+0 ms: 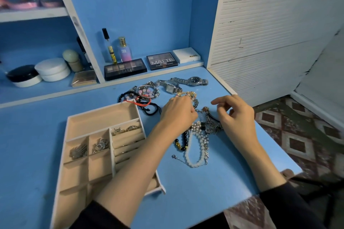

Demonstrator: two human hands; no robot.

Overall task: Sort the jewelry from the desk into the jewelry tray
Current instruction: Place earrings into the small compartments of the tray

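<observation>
Two hidden spots: the left forearm covers the 4 o'clock corner of the jewelry tray (100,117); the left hand (176,111) hides its own fingertips.
Hard to make out: small metal pieces (100,145) in two square compartments at the tray's 9 o'clock, blurred.
Tray: beige velvety lining, white rim, on the blue desk (37,135) at 8 o'clock of the necklaces; two rings (126,129) sit in its top ring roll.
Necklace tangle (202,126): between the hands; silver chain (196,103), pearl strands (200,145), black beads (181,142).
Watches (193,81): two, steel-banded, at 12 o'clock of the tangle.
Bracelets (147,93): beaded and corded, heaped at the tray's 1 o'clock corner, touching it.
Left grip: fingers curled tight, pinching the silver chain.
Right hand (234,115): index finger and thumb spread, other fingers bent over dark links; whether it holds any I cannot tell.
</observation>
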